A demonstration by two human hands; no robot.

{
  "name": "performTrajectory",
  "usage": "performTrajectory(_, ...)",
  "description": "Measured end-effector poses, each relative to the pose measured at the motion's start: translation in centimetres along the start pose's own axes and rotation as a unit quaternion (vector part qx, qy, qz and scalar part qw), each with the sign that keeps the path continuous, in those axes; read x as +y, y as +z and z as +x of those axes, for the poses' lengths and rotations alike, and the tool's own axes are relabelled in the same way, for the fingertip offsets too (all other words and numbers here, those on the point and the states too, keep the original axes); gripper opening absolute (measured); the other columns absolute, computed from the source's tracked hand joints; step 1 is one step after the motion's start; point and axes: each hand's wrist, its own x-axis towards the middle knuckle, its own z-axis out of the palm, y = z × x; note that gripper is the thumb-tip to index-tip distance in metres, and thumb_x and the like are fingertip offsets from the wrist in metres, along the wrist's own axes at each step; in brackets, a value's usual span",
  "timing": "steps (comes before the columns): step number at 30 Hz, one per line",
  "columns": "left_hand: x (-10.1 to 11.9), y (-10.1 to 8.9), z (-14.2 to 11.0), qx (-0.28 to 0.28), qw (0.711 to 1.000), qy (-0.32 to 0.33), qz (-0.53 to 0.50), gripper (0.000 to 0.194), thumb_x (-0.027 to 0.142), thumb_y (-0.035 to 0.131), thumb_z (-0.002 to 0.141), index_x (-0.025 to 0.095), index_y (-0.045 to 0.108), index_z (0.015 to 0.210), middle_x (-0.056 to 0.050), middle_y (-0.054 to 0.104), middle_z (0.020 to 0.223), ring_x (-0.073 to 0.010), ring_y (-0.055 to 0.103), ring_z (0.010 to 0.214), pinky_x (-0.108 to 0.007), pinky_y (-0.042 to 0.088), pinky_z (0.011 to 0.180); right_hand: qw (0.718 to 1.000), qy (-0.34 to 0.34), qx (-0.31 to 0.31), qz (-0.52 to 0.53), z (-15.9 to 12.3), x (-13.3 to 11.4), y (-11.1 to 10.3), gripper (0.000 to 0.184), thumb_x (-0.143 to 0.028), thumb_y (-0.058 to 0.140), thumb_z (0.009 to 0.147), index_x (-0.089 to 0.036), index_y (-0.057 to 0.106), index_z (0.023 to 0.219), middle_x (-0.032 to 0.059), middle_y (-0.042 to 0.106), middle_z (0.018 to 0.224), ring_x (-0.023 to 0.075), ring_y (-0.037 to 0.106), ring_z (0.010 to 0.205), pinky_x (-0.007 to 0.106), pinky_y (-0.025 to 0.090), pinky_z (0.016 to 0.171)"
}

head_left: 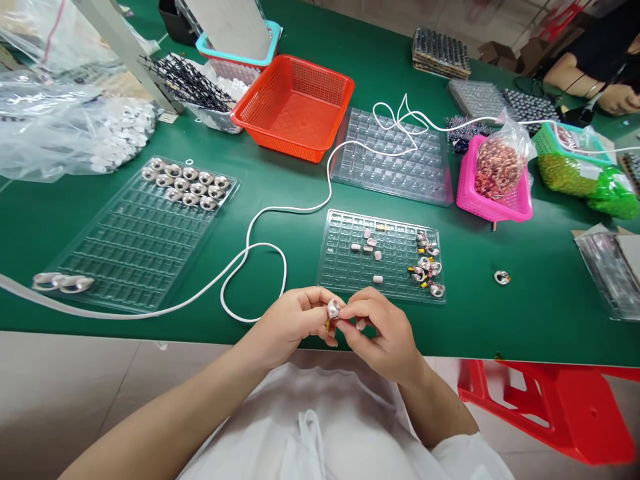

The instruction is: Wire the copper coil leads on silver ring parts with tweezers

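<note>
Both hands meet at the table's front edge around a small shiny silver-white rounded part (333, 309) with a yellow tab below it. My left hand (300, 317) pinches the part between thumb and fingers. From the other side, my right hand (377, 327) has its thumb and forefinger closed against it; whether a second small piece is between those fingertips I cannot tell. Just beyond lies a clear compartment tray (345, 273) with several pale pink blocks (369, 249) at its middle. Several similar silver parts (425, 267) with yellow tabs lie at its right side.
A larger clear tray (125, 247) at left carries rows of silver shells. A white cable (280, 209) winds across the green table. Behind are a red basket (300, 107) and a pink basket (495, 210). One loose part (502, 277) lies right. A co-worker's hand (620, 100) is far right.
</note>
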Motion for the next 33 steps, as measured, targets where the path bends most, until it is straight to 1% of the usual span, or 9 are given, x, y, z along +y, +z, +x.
performTrajectory(3,-0.2,-0.2,0.1,-0.001,1.0,0.005,0.016,0.013,0.022,0.074,0.072,0.014,0.074,0.083,-0.001,0.07,0.072,-0.0126,0.064,0.059,-0.025,0.053,0.059,0.999,0.042,-0.007,0.016,0.2,-0.2,0.1,0.015,-0.015,0.064,0.088,-0.022,0.063,0.101,0.001,0.064,0.087,0.0115,0.057,0.068,0.022,0.049,0.056)
performTrajectory(6,-0.4,-0.4,0.2,-0.006,0.999,0.008,0.041,0.008,0.02,0.072,0.073,0.015,0.074,0.079,0.001,0.069,0.068,-0.0112,0.063,0.057,-0.023,0.052,0.059,0.995,0.086,-0.045,0.028,0.4,-0.3,-0.1,0.014,-0.015,0.065,0.086,-0.021,0.064,0.099,-0.0005,0.06,0.084,0.0097,0.051,0.063,0.021,0.045,0.054)
performTrajectory(9,-0.2,-0.3,0.2,-0.001,0.998,0.005,0.058,0.007,0.017,0.072,0.07,0.015,0.073,0.077,0.002,0.069,0.068,-0.0111,0.063,0.056,-0.023,0.053,0.058,0.991,0.105,-0.075,0.022,0.7,-0.5,-0.4,0.015,-0.011,0.064,0.083,-0.021,0.063,0.095,-0.0025,0.055,0.08,0.0089,0.047,0.061,0.02,0.042,0.054)
performTrajectory(13,0.2,-0.3,0.0,0.0,0.998,-0.022,0.064,0.011,0.015,0.071,0.067,0.014,0.074,0.078,0.002,0.069,0.065,-0.0118,0.065,0.055,-0.023,0.055,0.058,0.99,0.097,-0.103,0.014,1.0,-0.6,-0.8,0.017,-0.008,0.062,0.081,-0.02,0.062,0.092,-0.0023,0.056,0.08,0.0092,0.048,0.062,0.02,0.042,0.055)
performTrajectory(15,0.3,-0.6,-0.2,-0.023,0.998,-0.036,0.056,0.012,0.018,0.072,0.071,0.014,0.075,0.082,0.0,0.071,0.068,-0.0127,0.068,0.057,-0.023,0.056,0.061,0.99,0.089,-0.112,0.003,1.1,-0.7,-1.0,0.017,-0.008,0.062,0.081,-0.02,0.062,0.093,-0.0018,0.056,0.08,0.0098,0.049,0.063,0.021,0.043,0.056)
performTrajectory(19,0.2,-1.3,-0.2,-0.091,0.994,-0.046,0.027,0.021,0.029,0.073,0.08,0.015,0.078,0.095,-0.007,0.076,0.086,-0.0166,0.072,0.07,-0.028,0.06,0.071,0.992,0.064,-0.109,-0.028,1.1,-0.5,-1.3,0.015,-0.013,0.065,0.084,-0.021,0.066,0.096,-0.0015,0.058,0.077,0.0112,0.051,0.064,0.023,0.046,0.059)
performTrajectory(22,0.1,-1.6,-0.2,-0.112,0.992,-0.049,0.008,0.025,0.032,0.073,0.083,0.015,0.079,0.101,-0.009,0.077,0.092,-0.0175,0.073,0.075,-0.03,0.06,0.076,0.994,0.039,-0.095,-0.034,0.9,-0.1,-1.3,0.015,-0.015,0.066,0.085,-0.022,0.067,0.099,-0.0012,0.06,0.077,0.0118,0.053,0.064,0.024,0.048,0.06)
performTrajectory(26,0.1,-1.5,-0.1,-0.094,0.994,-0.054,-0.005,0.023,0.031,0.075,0.08,0.015,0.08,0.096,-0.008,0.077,0.088,-0.0169,0.072,0.072,-0.028,0.06,0.073,0.997,0.017,-0.074,-0.028,0.8,0.4,-1.1,0.017,-0.015,0.066,0.086,-0.023,0.068,0.101,-0.0005,0.063,0.078,0.0122,0.056,0.064,0.024,0.049,0.059)
performTrajectory(33,0.0,-0.9,0.1,-0.042,0.998,-0.051,0.011,0.012,0.02,0.072,0.073,0.015,0.078,0.082,-0.002,0.071,0.075,-0.0144,0.069,0.064,-0.027,0.06,0.066,0.998,-0.007,-0.058,-0.03,0.8,0.4,-0.8,0.018,-0.015,0.067,0.088,-0.023,0.066,0.104,0.0012,0.068,0.084,0.013,0.061,0.069,0.024,0.053,0.061)
